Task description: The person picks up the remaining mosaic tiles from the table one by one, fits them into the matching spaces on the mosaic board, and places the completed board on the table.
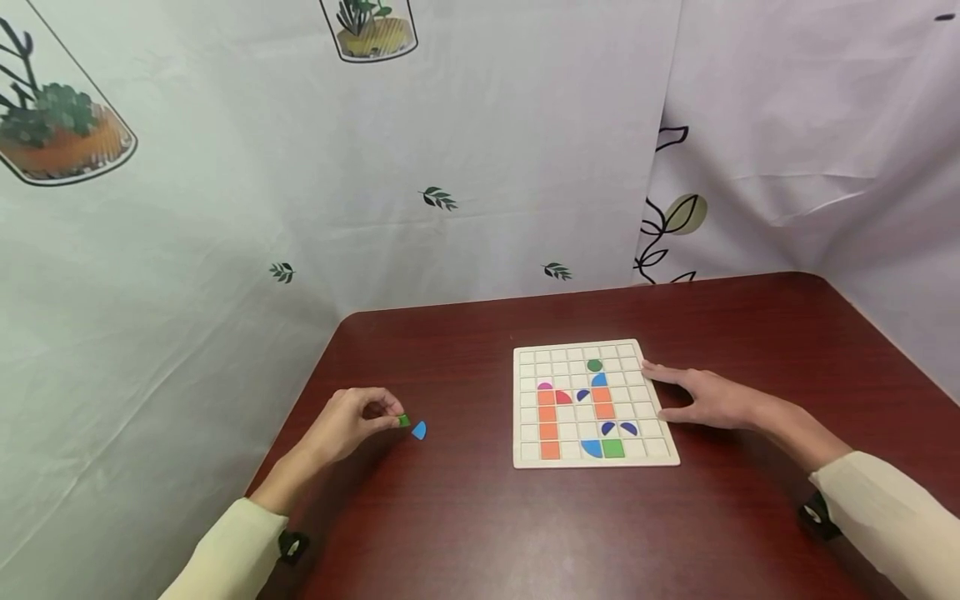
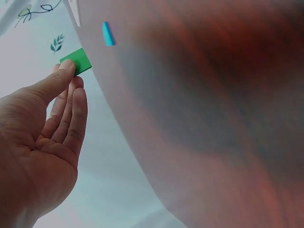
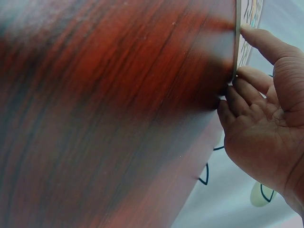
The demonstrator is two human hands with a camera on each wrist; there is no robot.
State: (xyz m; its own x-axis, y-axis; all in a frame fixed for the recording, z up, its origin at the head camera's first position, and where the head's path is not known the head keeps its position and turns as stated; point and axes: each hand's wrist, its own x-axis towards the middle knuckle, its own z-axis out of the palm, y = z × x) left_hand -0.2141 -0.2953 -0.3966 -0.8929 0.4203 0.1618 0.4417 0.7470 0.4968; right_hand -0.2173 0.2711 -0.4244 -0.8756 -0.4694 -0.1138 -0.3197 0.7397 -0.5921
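Observation:
My left hand pinches a green square tile between thumb and fingers, at the left part of the table. Just right of that tile lies a blue piece with a curved side. A white grid board lies right of centre, bearing orange squares, a green circle, a green square, dark blue half circles and other coloured pieces. My right hand touches the board's right edge, thumb and fingers spread apart. In the right wrist view the thumb and fingertips meet the board's side.
The dark red-brown table reaches back to a pale cloth printed with plants, which also hangs at both sides. A dark wrist device shows at the left cuff, another at the right.

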